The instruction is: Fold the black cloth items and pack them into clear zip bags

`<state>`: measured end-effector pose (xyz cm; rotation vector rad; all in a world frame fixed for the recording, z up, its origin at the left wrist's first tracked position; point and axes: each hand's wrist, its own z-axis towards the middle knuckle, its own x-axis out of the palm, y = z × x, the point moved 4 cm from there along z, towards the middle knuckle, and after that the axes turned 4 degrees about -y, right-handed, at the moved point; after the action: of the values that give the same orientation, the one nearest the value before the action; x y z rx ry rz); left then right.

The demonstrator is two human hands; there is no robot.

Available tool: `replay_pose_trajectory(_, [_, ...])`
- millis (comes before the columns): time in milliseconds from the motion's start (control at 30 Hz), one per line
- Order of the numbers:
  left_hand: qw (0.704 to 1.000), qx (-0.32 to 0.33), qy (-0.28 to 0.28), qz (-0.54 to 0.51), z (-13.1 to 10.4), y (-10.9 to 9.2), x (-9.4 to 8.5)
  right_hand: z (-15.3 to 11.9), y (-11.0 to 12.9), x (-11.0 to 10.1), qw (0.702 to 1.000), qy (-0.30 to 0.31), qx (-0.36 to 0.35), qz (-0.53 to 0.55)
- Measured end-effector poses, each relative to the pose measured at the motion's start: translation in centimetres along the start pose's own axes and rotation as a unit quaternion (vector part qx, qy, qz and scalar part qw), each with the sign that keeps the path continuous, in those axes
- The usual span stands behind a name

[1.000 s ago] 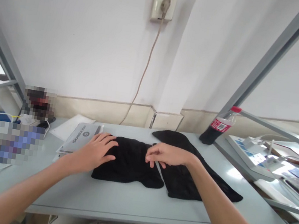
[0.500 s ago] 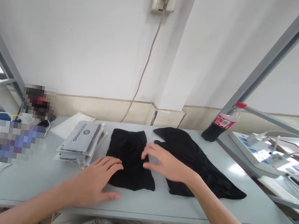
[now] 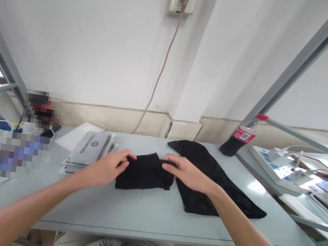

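Note:
A folded piece of black cloth lies on the grey table in front of me, its upper part doubled over. My left hand pinches its upper left corner between thumb and fingers. At the upper right corner, my right hand holds the edge in a similar pinch. Just right of it, a second, larger black cloth is spread out, partly behind my right hand and forearm. To the left, close to my left hand, sits a stack of grey ROCKBROS packets.
A cola bottle with a red cap stands at the back right by a metal frame post. Power strips and cables lie beyond it. White sheets rest behind the packets, and more cables and a blurred patch are at far left.
The black cloth between my hands has been folded over and is now shorter. Both hands, open before, now grip its upper corners; my left hand has moved up and away from me.

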<state>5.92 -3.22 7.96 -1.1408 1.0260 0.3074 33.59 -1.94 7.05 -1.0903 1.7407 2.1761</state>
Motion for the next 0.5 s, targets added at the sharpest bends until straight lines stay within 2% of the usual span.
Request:
replay_pose_trajectory(100, [0.998, -0.045, -0.006, 0.050, 4.2, 1.8, -1.6, 3.9, -1.3, -0.6, 0.999, 0.005, 0.047, -0.008])
replay_pose_trajectory(133, [0.994, -0.044, -0.017, 0.102, 5.4, 2.3, -1.9, 5.0, -1.8, -0.7, 0.997, -0.009, 0.062, -0.054])
replay_pose_trajectory(200, [0.974, -0.028, -0.084, 0.210, 7.1, 2.8, -2.3, 6.7, -2.3, -0.9, 0.975, -0.082, 0.075, -0.191])
replay_pose_trajectory(267, [0.948, -0.014, -0.156, 0.279, 7.7, 2.8, -2.7, 7.5, -2.3, -0.7, 0.941, -0.163, 0.060, -0.292])
replay_pose_trajectory(333, [0.946, 0.008, -0.172, 0.274, 7.3, 2.4, -2.6, 7.8, -2.0, 0.2, 0.938, -0.179, 0.003, -0.296])
replay_pose_trajectory(367, [0.956, 0.023, -0.149, 0.251, 6.8, 2.2, -2.4, 7.9, -1.9, 0.8, 0.949, -0.156, -0.033, -0.274])
replay_pose_trajectory(433, [0.978, 0.049, -0.055, 0.197, 5.7, 2.1, -1.4, 7.8, -1.7, 2.2, 0.966, -0.081, -0.083, -0.230])
replay_pose_trajectory(500, [0.984, 0.042, 0.037, 0.171, 4.5, 2.5, -0.3, 7.8, -2.0, 3.2, 0.971, -0.021, -0.085, -0.225])
